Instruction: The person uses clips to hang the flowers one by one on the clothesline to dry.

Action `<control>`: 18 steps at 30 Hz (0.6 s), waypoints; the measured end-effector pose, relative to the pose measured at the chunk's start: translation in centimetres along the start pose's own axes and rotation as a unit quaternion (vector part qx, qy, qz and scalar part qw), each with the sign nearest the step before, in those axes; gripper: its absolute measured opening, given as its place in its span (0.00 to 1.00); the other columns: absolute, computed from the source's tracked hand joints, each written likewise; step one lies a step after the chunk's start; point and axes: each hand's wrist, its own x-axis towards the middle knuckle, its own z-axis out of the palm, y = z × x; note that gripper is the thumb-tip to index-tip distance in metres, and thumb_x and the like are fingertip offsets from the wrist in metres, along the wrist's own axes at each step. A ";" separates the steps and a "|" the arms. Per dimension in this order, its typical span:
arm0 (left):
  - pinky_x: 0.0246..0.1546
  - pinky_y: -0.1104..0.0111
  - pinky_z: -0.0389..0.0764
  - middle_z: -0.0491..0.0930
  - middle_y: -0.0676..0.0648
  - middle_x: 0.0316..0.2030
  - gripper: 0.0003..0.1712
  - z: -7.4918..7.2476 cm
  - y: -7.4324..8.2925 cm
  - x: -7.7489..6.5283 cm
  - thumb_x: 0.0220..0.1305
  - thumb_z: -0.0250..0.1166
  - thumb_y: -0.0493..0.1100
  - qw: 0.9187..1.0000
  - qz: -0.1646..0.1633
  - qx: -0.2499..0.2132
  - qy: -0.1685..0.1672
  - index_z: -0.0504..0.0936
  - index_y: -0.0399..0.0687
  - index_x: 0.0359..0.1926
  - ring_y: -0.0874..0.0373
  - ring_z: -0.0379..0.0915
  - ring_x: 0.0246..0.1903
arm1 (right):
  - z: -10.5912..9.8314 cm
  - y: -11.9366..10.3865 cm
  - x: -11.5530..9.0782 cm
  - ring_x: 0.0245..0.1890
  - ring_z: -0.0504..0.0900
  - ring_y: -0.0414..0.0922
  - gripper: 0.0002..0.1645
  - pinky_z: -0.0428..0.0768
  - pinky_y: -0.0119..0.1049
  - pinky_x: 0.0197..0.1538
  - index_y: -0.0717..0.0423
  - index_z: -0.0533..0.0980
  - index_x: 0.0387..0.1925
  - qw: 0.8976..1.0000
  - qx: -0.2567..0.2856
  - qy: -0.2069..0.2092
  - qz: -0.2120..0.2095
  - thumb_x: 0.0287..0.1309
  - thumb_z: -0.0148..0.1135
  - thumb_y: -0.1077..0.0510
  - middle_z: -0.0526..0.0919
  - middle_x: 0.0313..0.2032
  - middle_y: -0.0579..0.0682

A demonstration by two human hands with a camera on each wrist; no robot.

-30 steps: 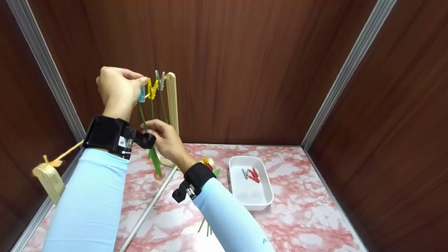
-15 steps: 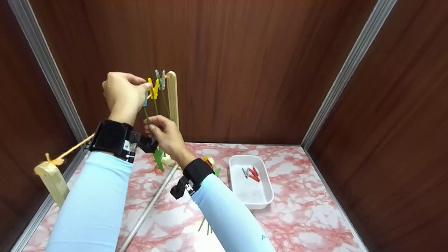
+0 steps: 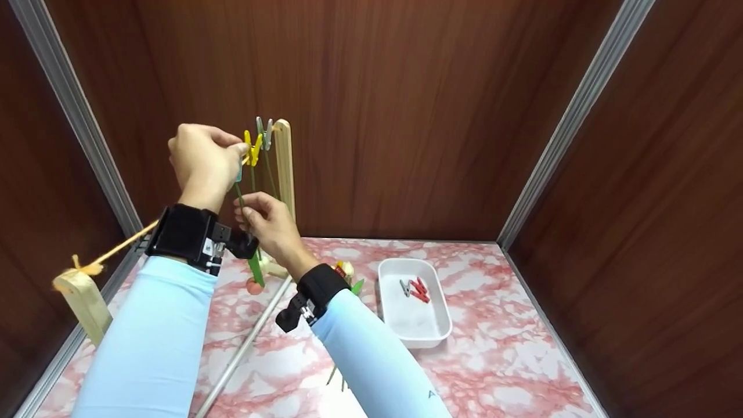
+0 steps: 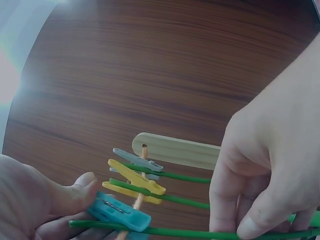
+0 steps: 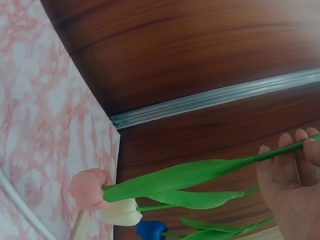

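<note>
In the head view my left hand pinches a light blue clothespin, which sits at the orange string. The green stem of a pink tulip crosses that clothespin; whether the jaws grip it I cannot tell. My right hand holds this stem lower down between thumb and fingers. The pink bloom hangs head down. Farther along the string, a yellow clothespin and a grey clothespin hold two more stems. A white tulip and a blue tulip hang beyond the pink one.
Wooden posts, one near and one far, carry the string, with a pale rod low between them. A white tray holds red and grey clothespins. More flowers lie partly under my right forearm.
My left hand has come down and slightly right with the blue clothespin. The right hand has risen a little, still holding the stem. The yellow and grey clothespins stay on the string.
</note>
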 end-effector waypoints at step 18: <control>0.63 0.54 0.84 0.85 0.40 0.66 0.22 -0.1 0.2 -0.2 0.70 0.76 0.50 1.000 -0.023 0.008 -0.019 0.90 0.46 0.60 0.45 0.83 0.63 | -0.8 0.9 -2.8 0.68 0.84 0.54 0.24 0.82 0.34 0.71 0.67 0.77 0.67 0.987 -0.152 0.017 -0.043 0.73 0.60 0.71 0.85 0.65 0.64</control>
